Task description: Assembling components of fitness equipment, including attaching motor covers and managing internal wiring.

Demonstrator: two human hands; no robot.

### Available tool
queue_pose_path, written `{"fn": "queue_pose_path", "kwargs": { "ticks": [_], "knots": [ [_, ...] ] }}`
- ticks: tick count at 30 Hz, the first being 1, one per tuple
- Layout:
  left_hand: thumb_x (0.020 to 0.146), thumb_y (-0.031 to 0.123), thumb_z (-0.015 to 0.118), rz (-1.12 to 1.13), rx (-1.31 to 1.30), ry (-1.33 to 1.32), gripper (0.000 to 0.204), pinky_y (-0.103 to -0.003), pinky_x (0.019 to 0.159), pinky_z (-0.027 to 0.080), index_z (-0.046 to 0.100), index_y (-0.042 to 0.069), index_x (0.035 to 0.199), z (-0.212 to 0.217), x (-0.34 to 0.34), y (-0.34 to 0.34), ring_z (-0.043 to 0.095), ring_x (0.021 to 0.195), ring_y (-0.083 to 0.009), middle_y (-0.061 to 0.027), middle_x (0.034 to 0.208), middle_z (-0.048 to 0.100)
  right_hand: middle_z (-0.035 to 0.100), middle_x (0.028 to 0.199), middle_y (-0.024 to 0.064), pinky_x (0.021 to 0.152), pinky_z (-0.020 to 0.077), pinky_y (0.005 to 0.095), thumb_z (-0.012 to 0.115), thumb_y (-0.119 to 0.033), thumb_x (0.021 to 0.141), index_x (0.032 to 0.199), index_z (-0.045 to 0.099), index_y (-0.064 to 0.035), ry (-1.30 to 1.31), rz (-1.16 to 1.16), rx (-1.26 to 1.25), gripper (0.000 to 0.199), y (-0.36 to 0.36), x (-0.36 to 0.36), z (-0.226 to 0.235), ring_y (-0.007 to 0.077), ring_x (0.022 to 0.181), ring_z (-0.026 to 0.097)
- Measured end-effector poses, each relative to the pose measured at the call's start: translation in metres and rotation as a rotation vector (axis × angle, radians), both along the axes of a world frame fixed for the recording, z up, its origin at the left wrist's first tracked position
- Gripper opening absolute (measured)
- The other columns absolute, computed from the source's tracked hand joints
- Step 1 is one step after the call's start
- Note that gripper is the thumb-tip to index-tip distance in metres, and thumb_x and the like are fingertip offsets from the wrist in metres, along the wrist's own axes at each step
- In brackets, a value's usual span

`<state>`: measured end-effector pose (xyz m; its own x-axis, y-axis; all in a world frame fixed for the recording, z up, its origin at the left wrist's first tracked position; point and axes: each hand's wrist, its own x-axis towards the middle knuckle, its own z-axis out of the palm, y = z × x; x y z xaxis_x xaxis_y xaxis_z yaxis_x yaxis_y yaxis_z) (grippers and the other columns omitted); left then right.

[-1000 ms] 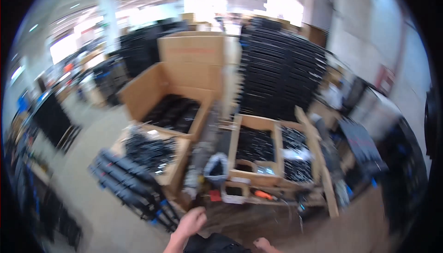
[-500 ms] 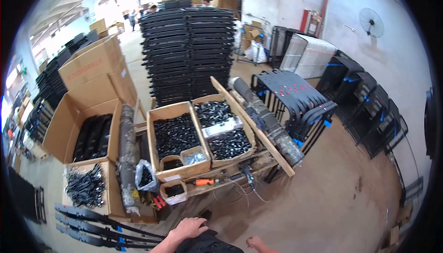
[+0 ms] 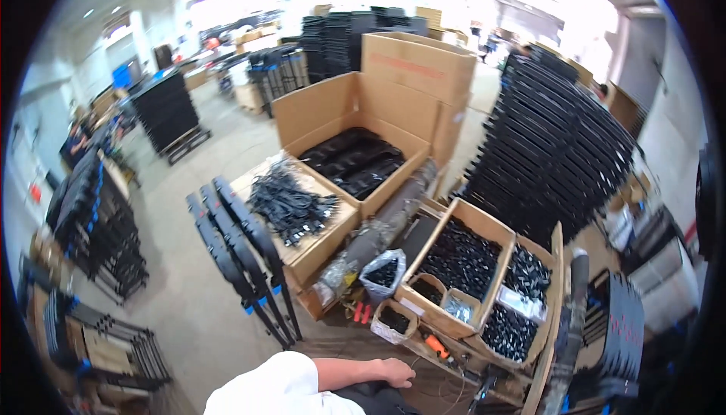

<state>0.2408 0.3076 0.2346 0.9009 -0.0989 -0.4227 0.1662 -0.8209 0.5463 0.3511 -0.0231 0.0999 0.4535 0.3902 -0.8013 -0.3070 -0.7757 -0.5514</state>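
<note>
My left hand (image 3: 398, 373) reaches across the lower middle of the view, its forearm coming out of a white sleeve (image 3: 265, 388). The fingers look loosely curled together, and nothing shows in them. Under the forearm lies dark cloth (image 3: 374, 397). Just beyond the hand is a bench with an orange-handled tool (image 3: 435, 345) and a small tub of dark parts (image 3: 394, 320). Red-handled pliers (image 3: 362, 312) lie beside the tub. My right hand is out of view.
Curved black frame parts (image 3: 242, 252) stand left of an open carton (image 3: 318, 116). Black straps (image 3: 287, 199) lie piled on a box. Wooden bins hold small black parts (image 3: 465, 256). A tall black stack (image 3: 548, 150) rises behind. Racks (image 3: 94, 226) line the left.
The view has turned left, so the bench and bins sit further right. My left arm now shows with its white sleeve, and my right hand has left the view.
</note>
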Motion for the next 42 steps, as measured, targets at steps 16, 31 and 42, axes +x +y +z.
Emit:
{"fn": "queue_pose_path", "kwargs": {
  "ticks": [16,31,42],
  "knots": [
    [0.095,0.036,0.054,1.076,0.039,0.663,0.047,-0.048,0.106,0.052,0.075,0.006,0.123,-0.167,-0.428,0.054,0.064,0.127,-0.04,-0.0203,0.133,0.069,0.07,0.118,0.0143,0.076,0.0579,0.0422,0.063,-0.029,0.103,0.134,0.06,-0.0051,0.155,-0.099,0.07,0.039,0.058,-0.053,-0.038,0.0285,0.097,0.07],
    [0.088,0.037,0.06,1.626,-0.159,0.503,0.043,-0.049,0.097,0.056,0.079,0.006,0.109,-0.191,-0.557,0.031,0.071,0.113,-0.0403,-0.023,0.115,0.075,0.066,0.139,0.0145,0.097,0.0557,0.0466,0.063,-0.035,0.103,0.146,0.058,-0.0109,0.202,0.355,-0.099,0.05,0.176,-0.121,-0.002,0.0308,0.119,0.067],
    [0.091,0.037,0.057,1.733,-0.322,0.324,0.046,-0.044,0.108,0.052,0.075,0.014,0.127,-0.181,-0.711,0.123,0.066,0.124,-0.0367,-0.0194,0.129,0.071,0.05,0.154,0.0098,0.104,0.0411,0.0739,0.057,-0.074,0.094,0.142,0.06,-0.0199,0.464,-0.077,0.382,0.072,0.483,-0.333,0.081,0.0337,0.139,0.046]
  ]
}}
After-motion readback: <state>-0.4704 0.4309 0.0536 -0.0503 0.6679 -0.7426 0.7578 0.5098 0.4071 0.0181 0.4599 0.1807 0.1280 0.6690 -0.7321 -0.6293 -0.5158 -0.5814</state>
